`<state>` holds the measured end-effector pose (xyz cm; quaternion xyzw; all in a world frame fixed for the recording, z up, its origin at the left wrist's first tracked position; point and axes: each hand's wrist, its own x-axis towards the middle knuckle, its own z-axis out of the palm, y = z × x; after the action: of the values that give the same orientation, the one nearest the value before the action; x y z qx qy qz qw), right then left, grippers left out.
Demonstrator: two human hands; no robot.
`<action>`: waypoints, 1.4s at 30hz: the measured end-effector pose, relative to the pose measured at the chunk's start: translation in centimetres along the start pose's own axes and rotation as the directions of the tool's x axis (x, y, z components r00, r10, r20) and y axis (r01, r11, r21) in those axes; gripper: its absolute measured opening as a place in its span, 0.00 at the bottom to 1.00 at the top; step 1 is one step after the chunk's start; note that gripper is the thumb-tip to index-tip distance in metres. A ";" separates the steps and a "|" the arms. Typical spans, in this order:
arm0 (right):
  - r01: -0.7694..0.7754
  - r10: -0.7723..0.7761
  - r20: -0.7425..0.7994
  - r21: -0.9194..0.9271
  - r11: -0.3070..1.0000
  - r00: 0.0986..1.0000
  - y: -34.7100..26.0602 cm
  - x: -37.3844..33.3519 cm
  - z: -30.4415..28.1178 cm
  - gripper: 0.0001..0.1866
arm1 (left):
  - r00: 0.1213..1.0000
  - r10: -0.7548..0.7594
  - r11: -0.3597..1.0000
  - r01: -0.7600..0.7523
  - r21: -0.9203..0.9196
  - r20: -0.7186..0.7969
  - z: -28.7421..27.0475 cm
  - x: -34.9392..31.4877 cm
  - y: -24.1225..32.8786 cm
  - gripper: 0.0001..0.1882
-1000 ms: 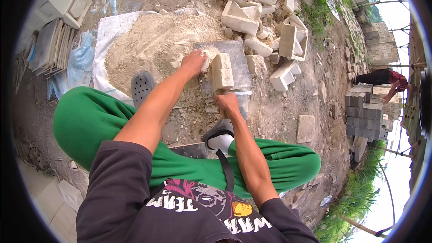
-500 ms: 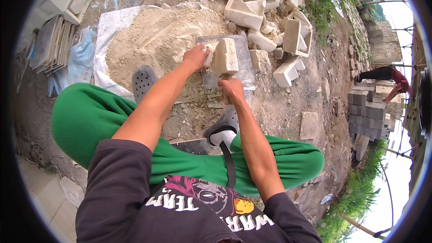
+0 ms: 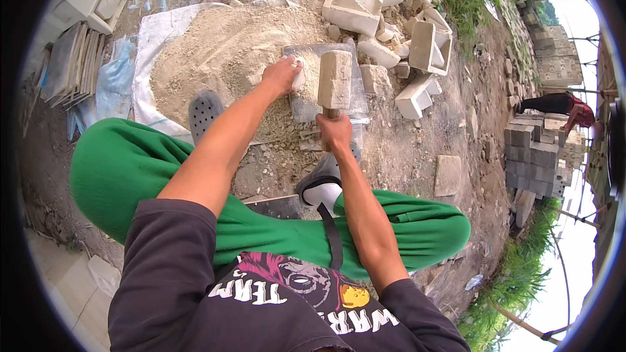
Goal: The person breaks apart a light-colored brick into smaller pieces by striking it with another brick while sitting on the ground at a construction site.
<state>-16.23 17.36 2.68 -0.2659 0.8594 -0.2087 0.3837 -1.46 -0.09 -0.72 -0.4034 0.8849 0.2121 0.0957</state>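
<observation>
My right hand [image 3: 334,132] is wrapped round the handle of a mallet with a thick, pale, dust-covered block head [image 3: 335,79]. The head is raised in front of me, over a flat grey slab [image 3: 306,109] on the ground. On the slab's left side, my left hand [image 3: 280,76] holds a pale chunk of stone [image 3: 299,74] with its fingers closed round it. Pale crumbs lie on the slab around the chunk. The mallet head partly hides the slab's middle.
A heap of pale crushed material [image 3: 208,58] lies on a white sheet [image 3: 145,81]. Broken pale blocks [image 3: 352,8] pile up at the far right. Stacked boards [image 3: 73,65] stand left. My shoes flank the work spot. Another person [image 3: 578,113] bends over grey blocks [image 3: 531,156] at right.
The mallet head has shifted slightly right and now stands more upright in my right hand. My left hand stays at the slab's left side with the chunk.
</observation>
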 end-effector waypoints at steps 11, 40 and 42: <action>0.093 -0.088 0.054 -0.100 0.991 0.995 0.3 -1.9 0.5 0.21 | 0.999 0.003 0.998 -0.005 0.056 0.039 -0.2 -0.1 -0.8 0.45; -0.099 0.100 0.059 -0.023 0.995 0.993 3.0 -3.3 -5.4 0.25 | 0.834 -0.431 0.838 0.229 -0.495 -0.344 8.7 -5.9 4.2 0.19; -0.106 0.107 0.086 -0.017 0.994 0.991 3.3 -2.9 -5.1 0.25 | 0.829 -0.416 0.860 0.224 -0.459 -0.374 8.7 -5.8 4.4 0.20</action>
<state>-19.55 22.47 5.54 -0.2309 0.8560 -0.1711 0.4297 -0.98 10.36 -5.23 -0.5983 0.7378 0.2651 -0.1657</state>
